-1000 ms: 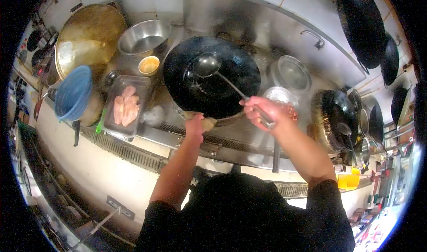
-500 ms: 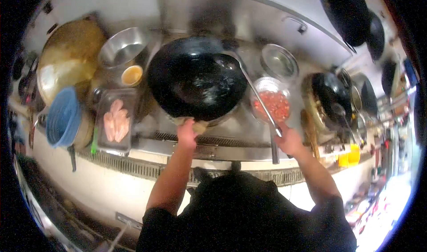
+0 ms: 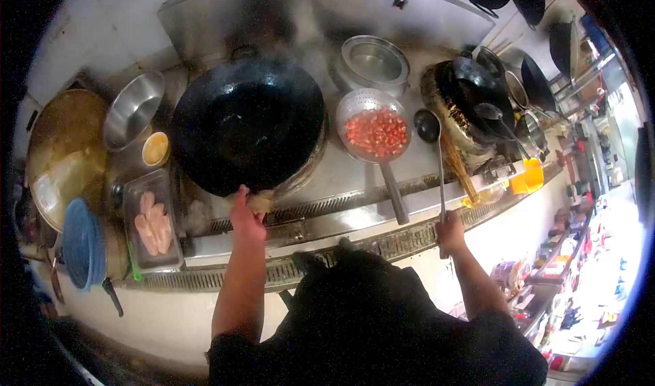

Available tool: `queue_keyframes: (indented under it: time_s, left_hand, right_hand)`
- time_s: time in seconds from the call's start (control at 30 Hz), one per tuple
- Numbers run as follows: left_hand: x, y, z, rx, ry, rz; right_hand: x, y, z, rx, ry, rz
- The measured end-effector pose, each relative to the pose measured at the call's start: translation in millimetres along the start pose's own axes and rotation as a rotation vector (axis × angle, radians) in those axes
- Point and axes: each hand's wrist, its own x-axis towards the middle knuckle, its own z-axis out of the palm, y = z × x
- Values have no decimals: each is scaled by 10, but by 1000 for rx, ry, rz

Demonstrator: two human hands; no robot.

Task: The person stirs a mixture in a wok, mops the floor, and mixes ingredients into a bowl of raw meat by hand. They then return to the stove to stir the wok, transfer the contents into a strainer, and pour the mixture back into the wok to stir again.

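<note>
Left hand (image 3: 245,217) clamped on wok (image 3: 249,123) rim, right hand (image 3: 450,234) fisted around ladle (image 3: 439,178).
Ladle bowl sits right of wok, just past strainer (image 3: 394,191) of red pieces.

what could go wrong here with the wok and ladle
The wok looks smoking hot and the left hand grips its edge through a small cloth; a slip could burn. The right hand holds the ladle by its far end, bowl close to the strainer of red pieces, so a swing might knock it.
</note>
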Motion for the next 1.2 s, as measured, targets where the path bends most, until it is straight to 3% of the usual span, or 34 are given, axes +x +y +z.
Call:
queue_keyframes:
  time_s: [0.03, 0.07, 0.1, 0.2, 0.23, 0.3, 0.33, 0.4, 0.43, 0.5, 0.63, 0.7, 0.77, 0.83, 0.9, 0.97, 1.0, 1.03, 1.1, 1.13, 1.2]
  left_hand:
    - [-124, 43, 78, 0, 7, 9]
    - [-264, 61, 177, -17, 122, 105]
    - [-372, 55, 258, -35, 237, 204]
    - [-645, -42, 318, -149, 197, 391]
    - [-600, -69, 188, -144, 203, 403]
    - [-388, -113, -159, 1067, 69, 807]
    - [-474, -51, -91, 1073, 71, 808]
    - [-601, 104, 57, 1588, 113, 907]
    - [-580, 140, 77, 1593, 120, 906]
    - [-490, 218, 100, 1890, 171, 1404]
    - [-330, 216, 217, 1910, 63, 1469]
    - [-467, 200, 353, 1903, -38, 1229]
    - [-500, 249, 401, 1924, -110, 1210]
    - [-507, 316, 460, 1943, -168, 1185]
    - [-458, 404, 562, 1968, -239, 732]
    - [-348, 416, 563, 2000, -226, 691]
    - [-314, 412, 569, 2034, -235, 650]
    - [-322, 416, 583, 2033, -230, 651]
    - [-345, 405, 650, 2142, -200, 603]
    - [-369, 339, 677, 2145, -208, 608]
    - [-505, 125, 618, 2002, 97, 1402]
  right_hand:
    - [14, 55, -8, 200, -99, 191]
    - [15, 109, -30, 402, -154, 220]
    - [55, 211, -18, 407, -168, 216]
    - [178, 556, 8, 870, -313, 440]
    - [220, 623, 22, 877, -325, 440]
    - [298, 769, 77, 1034, -416, 424]
    - [337, 897, 132, 923, -424, 421]
    - [429, 1112, 215, 850, -436, 372]
    - [463, 1203, 249, 770, -448, 322]
    - [514, 1375, 306, 826, -444, 329]
    - [660, 1864, 556, 788, -379, 420]
    - [790, 2208, 707, 669, -386, 459]
    - [793, 2245, 743, 549, -393, 493]
    - [749, 2231, 757, 277, -374, 247]
    - [745, 2152, 766, 236, -338, 190]
    - [683, 1821, 584, 318, -387, 390]
    - [750, 2196, 739, 203, -336, 207]
    - [757, 2192, 730, 203, -338, 203]
    - [704, 2118, 622, 10, -280, -20]
    - [665, 2040, 566, 13, -275, -15]
    - [562, 1804, 452, -16, -219, -48]
